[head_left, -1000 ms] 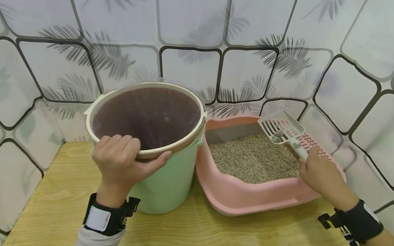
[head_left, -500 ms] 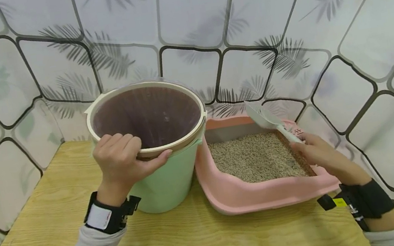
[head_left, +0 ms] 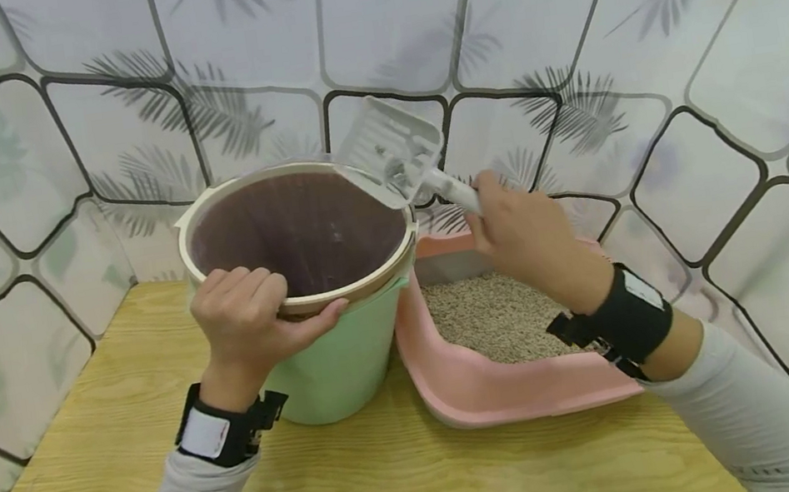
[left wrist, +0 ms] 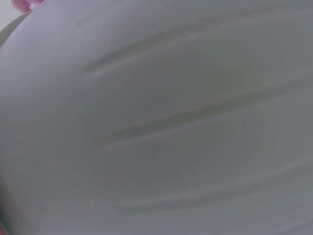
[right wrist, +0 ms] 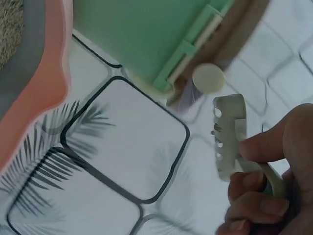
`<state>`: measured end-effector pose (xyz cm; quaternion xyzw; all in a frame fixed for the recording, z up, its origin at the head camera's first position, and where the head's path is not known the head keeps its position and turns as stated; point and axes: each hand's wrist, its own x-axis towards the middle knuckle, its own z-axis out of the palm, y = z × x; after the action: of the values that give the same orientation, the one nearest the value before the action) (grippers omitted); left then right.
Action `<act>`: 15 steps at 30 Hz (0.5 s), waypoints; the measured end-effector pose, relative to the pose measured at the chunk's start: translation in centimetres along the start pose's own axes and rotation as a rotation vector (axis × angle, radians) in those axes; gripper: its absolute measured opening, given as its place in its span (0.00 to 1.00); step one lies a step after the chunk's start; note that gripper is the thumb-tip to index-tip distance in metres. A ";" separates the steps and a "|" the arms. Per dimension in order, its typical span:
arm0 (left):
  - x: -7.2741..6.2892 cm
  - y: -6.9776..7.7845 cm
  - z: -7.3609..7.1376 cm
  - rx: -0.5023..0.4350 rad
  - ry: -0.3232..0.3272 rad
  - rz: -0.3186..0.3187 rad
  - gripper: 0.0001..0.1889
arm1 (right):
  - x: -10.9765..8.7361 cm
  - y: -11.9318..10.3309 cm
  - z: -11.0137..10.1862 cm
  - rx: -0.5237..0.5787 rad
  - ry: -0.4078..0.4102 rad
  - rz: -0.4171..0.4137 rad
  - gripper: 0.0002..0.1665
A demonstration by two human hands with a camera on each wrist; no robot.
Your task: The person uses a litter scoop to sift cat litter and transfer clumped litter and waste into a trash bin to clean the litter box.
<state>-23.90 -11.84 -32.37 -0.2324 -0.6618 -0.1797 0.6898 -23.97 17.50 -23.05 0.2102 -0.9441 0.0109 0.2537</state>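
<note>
My right hand (head_left: 525,236) grips the handle of a pale slotted litter scoop (head_left: 395,141), with small grey clumps in its head. The scoop is over the right rim of a green trash bin (head_left: 339,363), whose cream ring (head_left: 311,298) surrounds a dark liner bag (head_left: 286,227). My left hand (head_left: 242,322) grips the near left of that rim, fingers over the edge and thumb along the outside. In the right wrist view, fingers curl round the scoop's handle. A ribbed pale surface (left wrist: 186,117) fills most of the left wrist view.
A pink litter box (head_left: 475,386) holding tan litter (head_left: 496,320) stands right of the bin, partly behind my right arm. Both stand on a wooden surface (head_left: 111,437). Patterned walls (head_left: 244,40) rise close behind and on both sides.
My right hand has carried the scoop left and up, from over the litter box's right side to the bin's rim. The left hand stays on the rim.
</note>
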 end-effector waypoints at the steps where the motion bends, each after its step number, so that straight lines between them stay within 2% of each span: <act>1: 0.0 0.0 0.0 -0.001 0.000 0.001 0.37 | 0.4 -0.5 0.4 -0.086 0.081 -0.067 0.09; 4: 0.0 0.2 0.1 -0.005 -0.002 0.003 0.37 | 1.2 -1.5 1.5 -0.307 0.303 -0.225 0.07; 7: 0.1 0.3 0.2 -0.007 -0.010 0.004 0.37 | 1.5 -1.9 2.0 -0.432 0.418 -0.306 0.10; 11: 0.2 0.3 0.2 -0.007 -0.013 0.008 0.37 | 1.5 -1.7 1.7 -0.505 0.480 -0.318 0.13; 13: 0.2 0.3 0.2 -0.004 -0.009 0.009 0.37 | 1.4 -1.0 1.0 -0.469 0.478 -0.285 0.12; 15: 0.3 0.3 0.2 0.001 -0.005 0.008 0.37 | 1.0 0.2 0.0 -0.376 0.452 -0.226 0.10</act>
<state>-23.92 -11.47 -32.07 -0.2354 -0.6627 -0.1759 0.6888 -24.88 17.24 -22.57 0.2555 -0.8200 -0.1459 0.4910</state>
